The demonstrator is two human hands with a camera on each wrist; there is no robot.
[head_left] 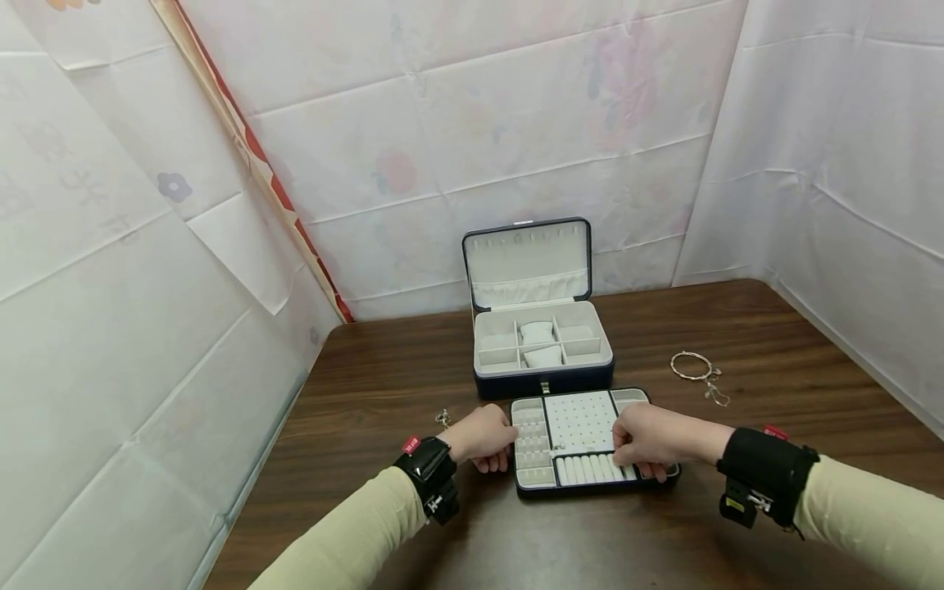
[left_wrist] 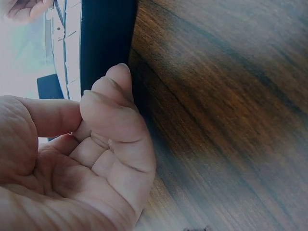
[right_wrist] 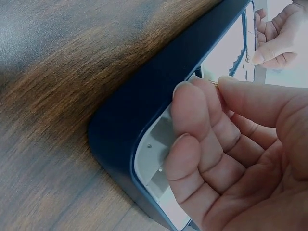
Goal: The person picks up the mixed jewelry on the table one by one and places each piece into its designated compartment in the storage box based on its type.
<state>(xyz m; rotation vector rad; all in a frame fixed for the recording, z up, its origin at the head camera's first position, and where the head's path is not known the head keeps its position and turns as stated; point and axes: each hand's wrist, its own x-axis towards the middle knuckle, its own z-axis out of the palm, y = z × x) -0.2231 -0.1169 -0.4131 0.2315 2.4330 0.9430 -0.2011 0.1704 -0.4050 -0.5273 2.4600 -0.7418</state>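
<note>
A shallow dark-blue jewelry tray (head_left: 568,490) with a pale lining lies on the table, with small compartments, a dotted panel and a row of ring rolls (head_left: 586,469). My left hand (head_left: 483,434) holds its left edge, the thumb at the rim and the curled fingers by the outer wall (left_wrist: 106,38). Over the ring rolls' right end, my right hand (head_left: 652,438) pinches a small gold-coloured piece of jewelry (right_wrist: 214,83) between thumb and index finger; its exact shape is mostly hidden. Small earrings (head_left: 558,447) sit near the dotted panel's lower left corner.
Behind the tray stands an open jewelry box (head_left: 546,383) with its lid up and two white cushions (head_left: 544,356) inside. A bangle (head_left: 691,366) and a fine chain (head_left: 715,395) lie at the right. Another gold-coloured piece (head_left: 443,419) lies beyond my left hand.
</note>
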